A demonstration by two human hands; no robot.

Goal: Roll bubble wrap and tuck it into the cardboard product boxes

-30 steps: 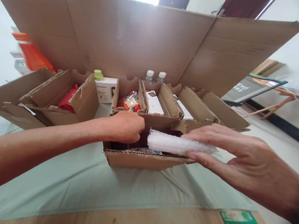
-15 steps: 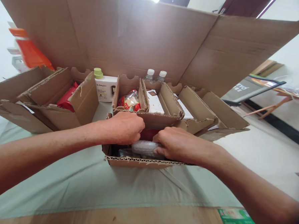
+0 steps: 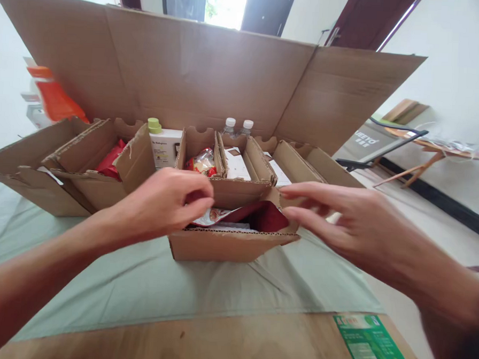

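My left hand [image 3: 168,202] hovers at the left end of the front cardboard box [image 3: 220,247], fingers loosely curled, thumb tip slightly apart from the index finger. Nothing shows between them. Just off the box's right end, my right hand [image 3: 338,211] is open, thumb and fingers spread and empty. Inside the box lies an opened dark red and silver bag [image 3: 269,216], its mouth gaping upward. Something pale [image 3: 232,227] shows low in front of the bag; its kind is unclear. The left hand hides part of the box's left end.
Behind stand cardboard bins holding a red packet [image 3: 111,159], a clear and red snack bag [image 3: 202,161] and white boxes [image 3: 237,163]. A white bottle with green cap [image 3: 164,147] stands between bins. A tall cardboard panel [image 3: 197,70] rises behind. A green printed sheet [image 3: 373,344] lies front right.
My hands have moved apart, left hand leftward and right hand rightward, out of the box. The right hand has let go of the clear plastic-looking item. The red bag's mouth now shows. The view has shifted.
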